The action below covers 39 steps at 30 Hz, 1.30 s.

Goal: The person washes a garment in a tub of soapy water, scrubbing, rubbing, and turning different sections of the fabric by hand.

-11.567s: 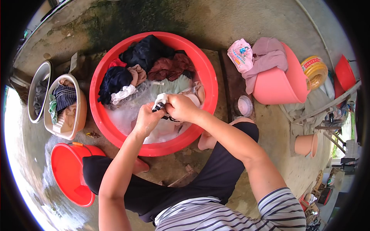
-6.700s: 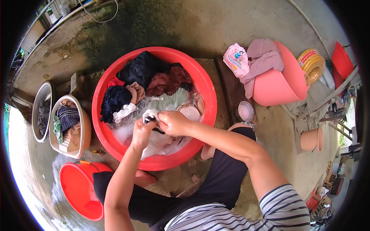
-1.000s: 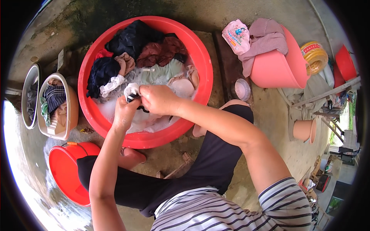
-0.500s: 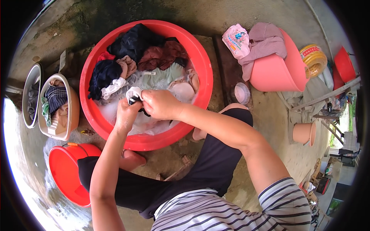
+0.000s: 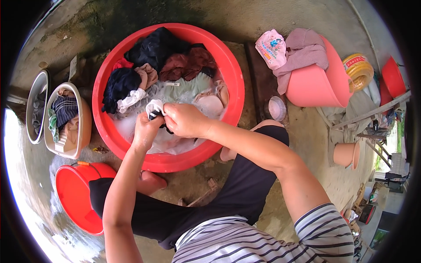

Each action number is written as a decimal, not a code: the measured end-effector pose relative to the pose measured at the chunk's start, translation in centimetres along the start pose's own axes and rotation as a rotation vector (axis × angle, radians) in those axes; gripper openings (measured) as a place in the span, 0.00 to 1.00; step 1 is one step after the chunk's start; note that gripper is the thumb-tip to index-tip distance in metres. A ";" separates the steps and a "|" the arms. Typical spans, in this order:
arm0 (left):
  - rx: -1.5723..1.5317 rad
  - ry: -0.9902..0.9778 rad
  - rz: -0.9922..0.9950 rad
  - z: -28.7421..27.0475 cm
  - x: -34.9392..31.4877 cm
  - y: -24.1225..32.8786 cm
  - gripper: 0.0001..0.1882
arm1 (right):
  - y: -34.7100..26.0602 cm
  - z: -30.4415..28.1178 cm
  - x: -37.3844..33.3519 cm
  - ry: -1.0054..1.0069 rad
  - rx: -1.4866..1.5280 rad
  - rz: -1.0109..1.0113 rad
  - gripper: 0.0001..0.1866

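Note:
A small black-and-white cloth (image 5: 154,106) is pinched between my two hands over the near part of a large red basin (image 5: 239,83). My left hand (image 5: 147,128) grips it from the left with closed fingers. Pressed close beside it, my right hand (image 5: 187,120) is closed on the same cloth, whose shape is mostly hidden. Soapy water (image 5: 125,127) fills the basin below. Wet laundry lies farther back: a black garment (image 5: 158,44), a maroon one (image 5: 186,65), a pale green one (image 5: 188,87), a white bunched piece (image 5: 131,100) and a beige cup-shaped piece (image 5: 208,104).
At left stand a beige basin (image 5: 84,127) of clothes, a grey basin (image 5: 31,105) and a red bucket (image 5: 74,204). A pink tub (image 5: 313,90), draped with a mauve cloth (image 5: 307,50) and a pink packet (image 5: 272,49), stands right. Near it are a clear cup (image 5: 276,108) and yellow hose coil (image 5: 359,74).
The whole view has shifted slightly. Both hands keep their grip on the black-and-white cloth in nearly the same place over the basin.

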<state>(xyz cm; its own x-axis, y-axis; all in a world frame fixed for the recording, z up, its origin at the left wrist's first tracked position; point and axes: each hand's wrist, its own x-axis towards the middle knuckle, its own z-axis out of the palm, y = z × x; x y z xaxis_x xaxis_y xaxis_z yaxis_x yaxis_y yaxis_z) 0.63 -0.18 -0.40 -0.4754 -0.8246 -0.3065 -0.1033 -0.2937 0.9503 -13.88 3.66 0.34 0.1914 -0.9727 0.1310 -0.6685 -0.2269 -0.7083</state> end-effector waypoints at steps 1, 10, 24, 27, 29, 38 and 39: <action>-0.002 -0.005 -0.002 0.2 -0.1 -0.1 0.05 | 0.8 -0.2 0.2 0.013 0.026 0.027 0.06; -0.039 -0.004 0.011 0.5 -0.1 -0.4 0.04 | 1.1 -0.1 0.4 0.045 0.077 0.030 0.05; -0.208 -0.014 -0.089 0.2 -0.4 1.1 0.06 | 0.8 -0.8 0.8 0.007 0.180 0.086 0.06; -0.390 -0.093 -0.139 -0.7 -0.7 1.0 0.12 | 1.4 -2.1 1.3 -0.118 0.692 0.331 0.07; -0.593 -0.210 -0.164 -1.5 -0.5 0.6 0.21 | 1.1 -3.8 1.2 -0.193 0.862 0.339 0.07; -0.758 -0.218 -0.243 -1.7 -1.3 0.7 0.16 | -0.4 -4.1 1.0 -0.235 0.880 0.386 0.08; -0.758 -0.216 -0.239 -1.8 -1.3 0.6 0.16 | -0.5 -4.0 1.0 -0.240 0.868 0.383 0.07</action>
<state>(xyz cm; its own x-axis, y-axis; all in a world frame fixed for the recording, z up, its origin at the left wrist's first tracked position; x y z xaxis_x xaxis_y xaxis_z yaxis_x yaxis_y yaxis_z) 2.74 -0.18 0.49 -0.6810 -0.6098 -0.4054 0.3579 -0.7602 0.5422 -16.27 2.56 3.59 0.2773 -0.9158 -0.2906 0.0274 0.3099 -0.9504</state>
